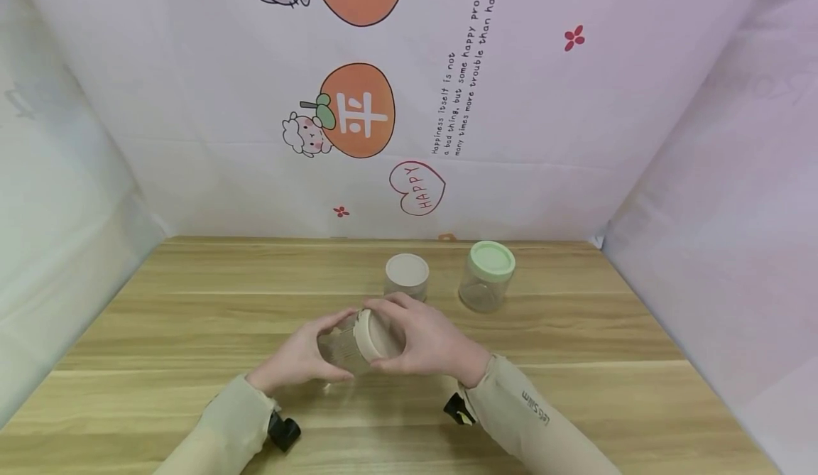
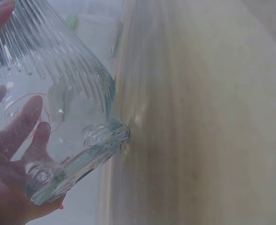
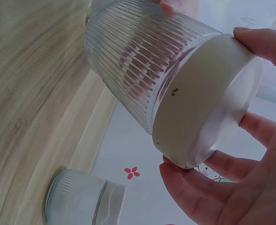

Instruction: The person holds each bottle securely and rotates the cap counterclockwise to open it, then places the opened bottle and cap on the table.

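A ribbed clear glass jar with a cream lid is held tilted on its side over the table, lid toward the right. My left hand grips the glass body near its base, fingers and thumb curled round it. Through the glass in the left wrist view, the fingers show behind the thick base. My right hand holds the lid by its rim, thumb on one side and fingers on the other. The lid sits on the jar's mouth. Small dark marks show on its side.
Just behind the hands stands a jar with a white lid, partly hidden by the right hand. Right of it stands a clear jar with a green lid. Printed white cloth hangs behind the wooden table and along both sides.
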A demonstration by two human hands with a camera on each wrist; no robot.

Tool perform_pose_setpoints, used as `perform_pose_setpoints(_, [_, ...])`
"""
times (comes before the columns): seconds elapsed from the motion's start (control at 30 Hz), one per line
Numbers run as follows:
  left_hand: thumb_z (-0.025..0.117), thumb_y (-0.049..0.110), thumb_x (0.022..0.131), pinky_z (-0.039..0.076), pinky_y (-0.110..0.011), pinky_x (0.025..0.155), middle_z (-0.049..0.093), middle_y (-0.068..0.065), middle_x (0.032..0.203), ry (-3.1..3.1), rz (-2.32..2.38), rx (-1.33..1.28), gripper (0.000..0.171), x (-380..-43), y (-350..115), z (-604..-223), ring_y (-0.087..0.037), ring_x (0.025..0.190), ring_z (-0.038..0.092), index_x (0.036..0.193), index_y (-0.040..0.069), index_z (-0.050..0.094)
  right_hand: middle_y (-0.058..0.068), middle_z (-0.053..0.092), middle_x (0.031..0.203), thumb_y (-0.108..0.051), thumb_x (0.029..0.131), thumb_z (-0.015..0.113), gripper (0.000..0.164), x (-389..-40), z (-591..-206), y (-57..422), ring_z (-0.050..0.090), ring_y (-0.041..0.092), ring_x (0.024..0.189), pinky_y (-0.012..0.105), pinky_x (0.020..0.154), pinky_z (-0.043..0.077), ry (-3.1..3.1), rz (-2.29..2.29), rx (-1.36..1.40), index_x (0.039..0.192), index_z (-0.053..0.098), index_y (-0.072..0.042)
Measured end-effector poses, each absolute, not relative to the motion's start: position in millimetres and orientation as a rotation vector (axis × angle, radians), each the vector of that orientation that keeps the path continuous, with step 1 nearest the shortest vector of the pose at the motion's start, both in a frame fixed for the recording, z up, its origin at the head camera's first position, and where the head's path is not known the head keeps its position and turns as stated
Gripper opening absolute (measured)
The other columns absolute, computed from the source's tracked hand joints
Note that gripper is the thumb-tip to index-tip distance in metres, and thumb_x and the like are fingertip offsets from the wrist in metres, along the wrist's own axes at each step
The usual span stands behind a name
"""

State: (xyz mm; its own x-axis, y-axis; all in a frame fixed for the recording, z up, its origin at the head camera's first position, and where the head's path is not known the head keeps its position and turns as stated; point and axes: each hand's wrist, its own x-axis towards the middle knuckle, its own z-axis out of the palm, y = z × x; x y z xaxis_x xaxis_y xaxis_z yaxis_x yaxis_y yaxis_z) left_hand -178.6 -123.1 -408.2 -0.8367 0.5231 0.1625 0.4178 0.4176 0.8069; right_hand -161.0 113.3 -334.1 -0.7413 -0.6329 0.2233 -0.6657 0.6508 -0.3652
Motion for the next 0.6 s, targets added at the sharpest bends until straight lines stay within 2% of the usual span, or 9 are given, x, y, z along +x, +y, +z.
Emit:
perform_pose_setpoints(0.17, [0.087, 0.026, 0.063, 0.043, -0.056, 0.095, 0.053, -0.012, 0.134, 2.538, 1.401, 0.852, 0.095, -178.1, -124.0, -408.1, -0.037, 0.119, 0.049, 0.143, 0.007, 0.039, 0.008, 0.052, 0.129, -0.033, 0.067, 0.083, 0.079, -160.7, -331.2, 113.1, 0.058, 0.021, 0.105, 0.033, 0.082, 0.053, -2.774, 0.667, 1.145, 0.136, 0.048, -0.018])
perform_pose_setpoints(0.43, [0.087, 0.025, 0.062, 0.046, -0.041, 0.087, 0.055, -0.012, 0.130, 2.530, 1.398, 0.835, 0.097, -177.6, -124.6, -407.9, -0.034, 0.113, 0.052, 0.143, 0.005, 0.038, 0.007, 0.051, 0.131, -0.029, 0.065, 0.085, 0.079, -161.0, -330.0, 114.7, 0.055, 0.022, 0.110, 0.036, 0.087, 0.052, -2.737, 0.669, 1.223, 0.134, 0.050, -0.019])
perform_pose_setpoints(0.6, [0.088, 0.024, 0.062, 0.046, -0.040, 0.088, 0.054, -0.013, 0.131, 2.532, 1.396, 0.832, 0.098, -177.8, -123.9, -407.2, -0.032, 0.113, 0.053, 0.143, 0.003, 0.038, 0.009, 0.049, 0.134, -0.026, 0.062, 0.087, 0.079, -161.7, -329.3, 115.5, 0.052, 0.025, 0.118, 0.039, 0.093, 0.050, -2.717, 0.623, 1.254, 0.133, 0.052, -0.019])
